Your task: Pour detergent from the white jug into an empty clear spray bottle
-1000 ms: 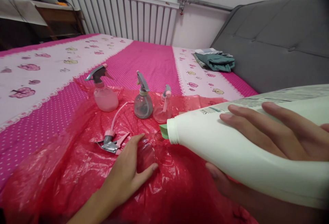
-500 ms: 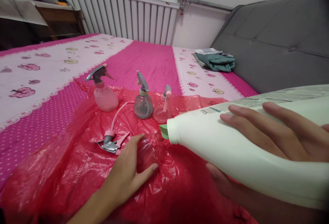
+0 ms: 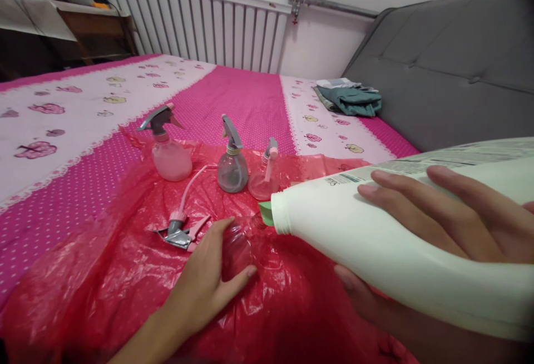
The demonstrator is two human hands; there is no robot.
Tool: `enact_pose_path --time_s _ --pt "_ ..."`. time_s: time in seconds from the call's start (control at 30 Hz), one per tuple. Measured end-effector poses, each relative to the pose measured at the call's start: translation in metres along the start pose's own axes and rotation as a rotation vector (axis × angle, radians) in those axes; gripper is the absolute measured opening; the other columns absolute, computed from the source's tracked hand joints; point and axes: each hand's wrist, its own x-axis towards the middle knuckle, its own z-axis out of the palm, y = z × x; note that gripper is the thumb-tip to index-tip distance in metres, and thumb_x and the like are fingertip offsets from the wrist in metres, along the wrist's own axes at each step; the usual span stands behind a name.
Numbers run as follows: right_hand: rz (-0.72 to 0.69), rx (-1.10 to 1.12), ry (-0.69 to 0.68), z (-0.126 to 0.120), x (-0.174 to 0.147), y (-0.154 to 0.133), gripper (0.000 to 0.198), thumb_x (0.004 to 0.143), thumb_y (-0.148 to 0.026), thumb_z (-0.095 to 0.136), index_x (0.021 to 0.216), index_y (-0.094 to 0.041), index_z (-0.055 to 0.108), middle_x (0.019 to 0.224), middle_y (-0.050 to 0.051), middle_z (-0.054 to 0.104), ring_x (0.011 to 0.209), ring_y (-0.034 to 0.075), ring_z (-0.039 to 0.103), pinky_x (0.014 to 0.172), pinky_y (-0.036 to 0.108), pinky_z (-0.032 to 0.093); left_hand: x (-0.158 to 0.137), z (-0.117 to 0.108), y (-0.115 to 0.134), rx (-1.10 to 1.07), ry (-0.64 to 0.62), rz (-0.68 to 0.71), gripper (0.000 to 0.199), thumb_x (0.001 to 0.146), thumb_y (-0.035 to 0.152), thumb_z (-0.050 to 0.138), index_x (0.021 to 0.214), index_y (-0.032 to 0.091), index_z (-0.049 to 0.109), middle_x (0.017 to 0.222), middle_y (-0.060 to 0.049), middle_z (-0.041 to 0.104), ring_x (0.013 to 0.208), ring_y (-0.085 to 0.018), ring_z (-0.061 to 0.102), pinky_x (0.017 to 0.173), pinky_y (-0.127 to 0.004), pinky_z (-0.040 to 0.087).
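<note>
Head view: left hand [image 3: 206, 278] half curled, thumb and fingers spread in a loose C round a clear bottle [image 3: 240, 252], frame centre, just below the dial's middle. Right hand [image 3: 442, 214] wraps the white jug [image 3: 325, 214], fingers along its upper side, one digit showing underneath. Jug lies nearly level, neck at 9 o'clock; its green spout [image 3: 266, 214] is at the clear bottle's mouth, contact unclear. Judgement: jug is bulky, likely heavy, smooth, slick if wet; grip the waist, support below. Clear bottle should be light, thin-walled, squeezable, easily tipped; hold it low round the body, gently. Outward from it: spray head [image 3: 179, 233] at 9–10, pink spray bottle [image 3: 172, 158] at 10–11, grey spray bottle [image 3: 232, 172] at 12, small spray bottle [image 3: 262, 185] near 1. Red plastic sheet [image 3: 125, 303] underneath is crinkled, so probably poor footing.
</note>
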Motion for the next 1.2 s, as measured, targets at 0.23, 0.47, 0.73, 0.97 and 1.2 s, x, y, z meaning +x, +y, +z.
enact_pose_path --time_s 0.23,0.47,0.73,0.97,1.2 --pt "-0.034 -0.009 -0.019 0.0 -0.0002 0.004 0.038 0.101 -0.049 0.046 0.133 -0.036 0.062 0.14 -0.021 0.057 0.144 0.015 0.052 0.131 0.025 0.021 -0.0002 -0.0002 0.0008 0.013 -0.015 -0.005 0.067 0.101 0.05 0.065 0.154 0.025 0.03 0.147 -0.02 0.061 0.133 -0.041 0.067 0.107 -0.064 0.058" --pt "-0.005 -0.001 -0.004 0.0009 0.0015 -0.0009 0.035 0.102 -0.047 0.046 0.13 -0.036 0.063 0.138 -0.021 0.058 0.144 0.015 0.053 0.131 0.027 0.023 0.0004 0.0005 0.0013 0.047 -0.002 0.022 0.066 0.103 0.051 0.062 0.153 0.024 0.028 0.146 -0.022 0.061 0.131 -0.042 0.068 0.104 -0.064 0.06" --pt "-0.03 -0.013 -0.003 0.0008 0.0008 0.002 0.037 0.101 -0.048 0.046 0.131 -0.036 0.063 0.139 -0.021 0.058 0.142 0.016 0.054 0.129 0.027 0.025 -0.0005 -0.0007 0.0009 0.021 -0.006 0.001 0.068 0.101 0.051 0.065 0.153 0.024 0.031 0.146 -0.02 0.063 0.131 -0.041 0.068 0.107 -0.063 0.059" --pt "-0.002 0.001 -0.002 0.0005 0.0009 -0.0007 0.034 0.103 -0.049 0.045 0.13 -0.037 0.063 0.138 -0.021 0.058 0.144 0.015 0.052 0.13 0.028 0.024 0.0001 -0.0002 0.0001 0.004 0.007 -0.003 0.067 0.1 0.051 0.067 0.153 0.025 0.034 0.146 -0.019 0.063 0.132 -0.041 0.068 0.107 -0.062 0.059" --pt "-0.011 0.02 -0.006 0.0001 -0.0004 0.0003 0.036 0.101 -0.047 0.048 0.132 -0.036 0.063 0.137 -0.019 0.059 0.144 0.015 0.052 0.131 0.027 0.023 0.0012 -0.0006 0.0007 0.02 -0.004 0.008 0.066 0.102 0.049 0.064 0.153 0.024 0.03 0.146 -0.021 0.062 0.131 -0.041 0.068 0.106 -0.063 0.059"
